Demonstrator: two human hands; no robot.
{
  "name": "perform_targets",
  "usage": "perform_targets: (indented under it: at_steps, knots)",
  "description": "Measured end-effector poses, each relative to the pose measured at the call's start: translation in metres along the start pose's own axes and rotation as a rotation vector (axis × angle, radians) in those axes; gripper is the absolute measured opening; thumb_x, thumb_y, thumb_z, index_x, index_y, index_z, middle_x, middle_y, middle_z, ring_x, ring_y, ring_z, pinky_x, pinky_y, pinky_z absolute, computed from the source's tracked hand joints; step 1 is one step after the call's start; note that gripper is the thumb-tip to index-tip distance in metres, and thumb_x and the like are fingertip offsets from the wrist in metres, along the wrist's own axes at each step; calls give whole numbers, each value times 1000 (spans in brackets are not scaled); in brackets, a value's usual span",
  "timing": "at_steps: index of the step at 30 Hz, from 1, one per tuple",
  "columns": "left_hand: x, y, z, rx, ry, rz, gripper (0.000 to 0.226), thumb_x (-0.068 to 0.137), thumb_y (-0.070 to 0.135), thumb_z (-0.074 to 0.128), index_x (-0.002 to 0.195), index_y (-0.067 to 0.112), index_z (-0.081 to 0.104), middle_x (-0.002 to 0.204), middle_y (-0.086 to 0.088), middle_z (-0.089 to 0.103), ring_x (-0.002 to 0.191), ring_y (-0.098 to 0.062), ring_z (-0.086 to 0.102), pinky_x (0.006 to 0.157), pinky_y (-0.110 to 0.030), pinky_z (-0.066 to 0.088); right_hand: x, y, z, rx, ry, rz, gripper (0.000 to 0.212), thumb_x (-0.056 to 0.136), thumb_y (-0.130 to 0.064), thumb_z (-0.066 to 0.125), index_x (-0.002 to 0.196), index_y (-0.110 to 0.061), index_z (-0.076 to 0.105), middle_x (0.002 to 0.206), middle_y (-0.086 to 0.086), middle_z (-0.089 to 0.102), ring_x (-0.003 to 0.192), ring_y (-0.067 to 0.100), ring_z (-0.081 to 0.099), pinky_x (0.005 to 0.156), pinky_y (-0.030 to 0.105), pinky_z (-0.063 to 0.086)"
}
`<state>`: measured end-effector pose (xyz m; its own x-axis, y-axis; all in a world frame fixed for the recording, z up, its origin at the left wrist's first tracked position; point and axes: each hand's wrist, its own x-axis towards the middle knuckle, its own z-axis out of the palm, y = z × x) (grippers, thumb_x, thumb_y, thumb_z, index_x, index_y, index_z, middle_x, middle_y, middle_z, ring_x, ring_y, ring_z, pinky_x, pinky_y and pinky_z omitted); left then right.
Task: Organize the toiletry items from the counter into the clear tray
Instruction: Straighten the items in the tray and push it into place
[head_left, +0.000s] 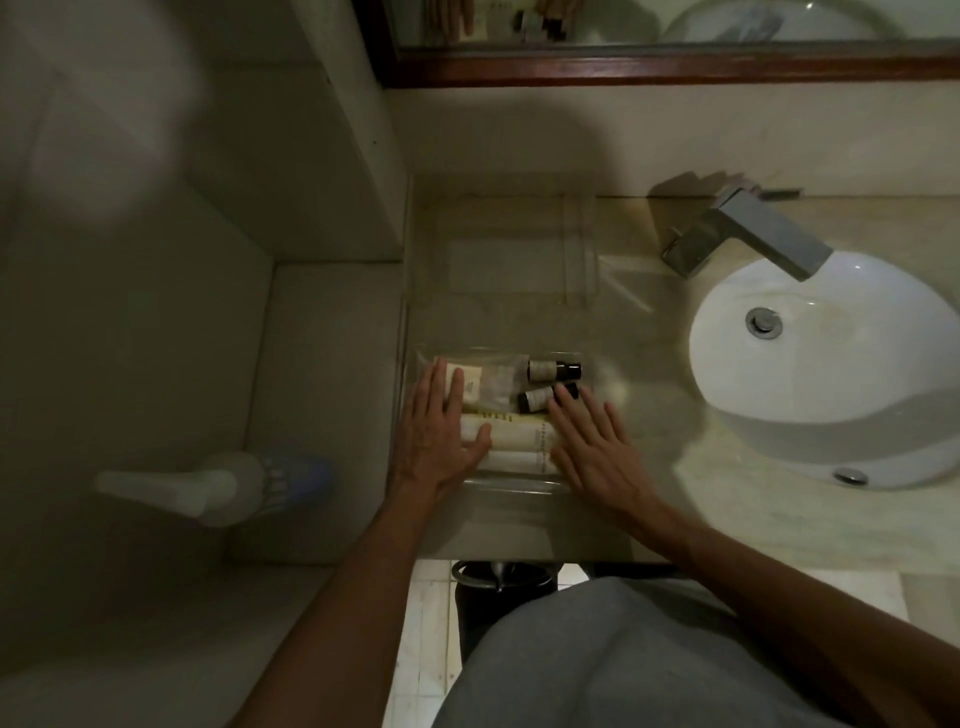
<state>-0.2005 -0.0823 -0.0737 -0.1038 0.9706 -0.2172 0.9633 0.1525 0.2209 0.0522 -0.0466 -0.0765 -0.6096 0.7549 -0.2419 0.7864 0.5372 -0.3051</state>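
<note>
The clear tray (511, 228) sits at the back of the counter (727, 499), left of the sink (831, 364) and faucet (753, 234), and as far as the dim view shows, nothing lies in it. The toiletry items are gathered in a cluster nearer the front edge: a pale soap packet (470, 387), a crinkled clear sachet (496, 387), two small dark bottles (553, 370) lying on their sides, and two white tubes (519, 434) side by side. The left hand (441, 431) lies flat with fingers straight and spread, resting on the soap packet and the tubes' left ends. The right hand (597, 441) is likewise flat and spread, fingertips touching the nearer dark bottle. Neither hand pinches anything. Judging from this, the items have been corralled together but the transfer is not begun; every piece is left to move into the tray.
</note>
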Motion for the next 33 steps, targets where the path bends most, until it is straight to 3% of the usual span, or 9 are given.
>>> perform_targets:
  at_steps: [5,8,12,15,19,23,27,33]
  knots:
    - [-3,2,-2,30,0,-34,88,88,65,32,154,10,14,162,-16,6,149,-30,4,119,-44,17,9,-3,-7,-55,-55,21,70,102,-57,18,159,-18,5,166,5,-6,152,24,-11,122,47,-3]
    - [-5,3,-7,21,35,-38,92,87,69,33,155,13,8,162,-16,-5,149,-31,-3,119,-46,14,9,-6,-7,-52,-68,41,80,98,-67,11,158,-16,0,165,8,-13,152,25,-12,121,49,-1]
    - [-17,-1,-11,-3,122,-47,102,77,77,44,155,18,14,162,-14,2,149,-35,2,117,-54,12,5,-5,-12,68,-37,193,118,79,-90,31,156,-13,-14,162,14,-24,150,27,-22,122,46,-9]
    - [-27,-4,-6,-15,80,5,109,69,83,46,154,22,19,163,-8,8,149,-31,6,115,-56,14,0,-9,-13,106,-66,239,140,60,-99,42,156,-13,-15,163,20,-18,150,34,-17,122,49,-6]
    - [-27,-11,-10,-11,-6,158,112,62,88,50,151,23,28,161,-4,17,145,-30,18,110,-57,23,3,-11,-11,112,-103,230,148,52,-84,69,157,-17,-10,162,24,-7,149,40,0,121,53,4]
    - [-18,-19,-16,45,-119,240,119,59,86,54,153,23,19,160,-4,11,144,-31,18,106,-61,25,12,-5,-13,163,-75,221,147,50,-80,75,157,-21,-7,161,23,-1,145,41,12,119,55,17]
    - [-3,-24,-23,67,-126,255,118,57,73,69,152,24,17,160,-4,12,140,-31,21,107,-57,30,28,6,-22,221,-62,186,148,52,-71,82,157,-19,-8,161,22,-2,146,43,9,118,58,19]
    - [24,-14,-27,13,-100,206,117,56,63,76,151,29,15,157,-3,14,141,-29,19,107,-58,31,51,21,-35,269,-19,170,148,58,-60,87,156,-18,-17,164,16,-7,150,36,5,121,48,14]
